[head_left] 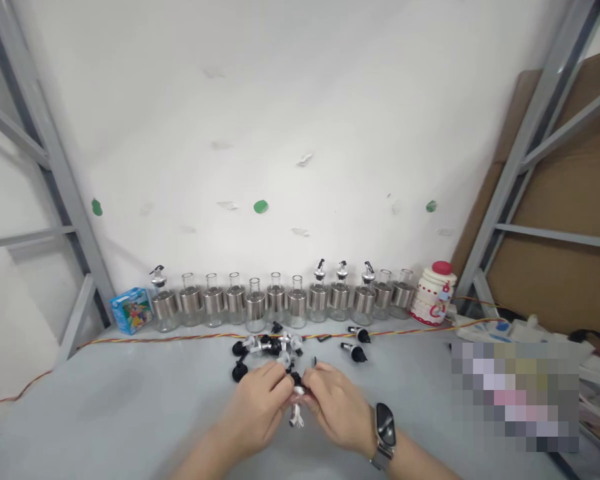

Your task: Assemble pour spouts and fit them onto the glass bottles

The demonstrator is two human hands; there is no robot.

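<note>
My left hand [257,400] and my right hand [336,405] meet above the front of the table, fingers closed in a pinch. Between them they grip a bottle pourer [296,419]; its pale spout end points down towards me and its black part shows between the fingertips. The fingers cover its middle. Just beyond my hands lies a loose heap of black and clear pourer parts [265,345]. To the right of the heap rest two assembled pourers with black stoppers, a nearer one [356,353] and a farther one [362,335].
A row of glass bottles with steel bands [255,311] lines the wall; several carry pourers. A blue box [131,311] stands at its left end, a cream jar with a red lid [433,297] at its right. A twisted wire [180,338] crosses the grey table [130,400].
</note>
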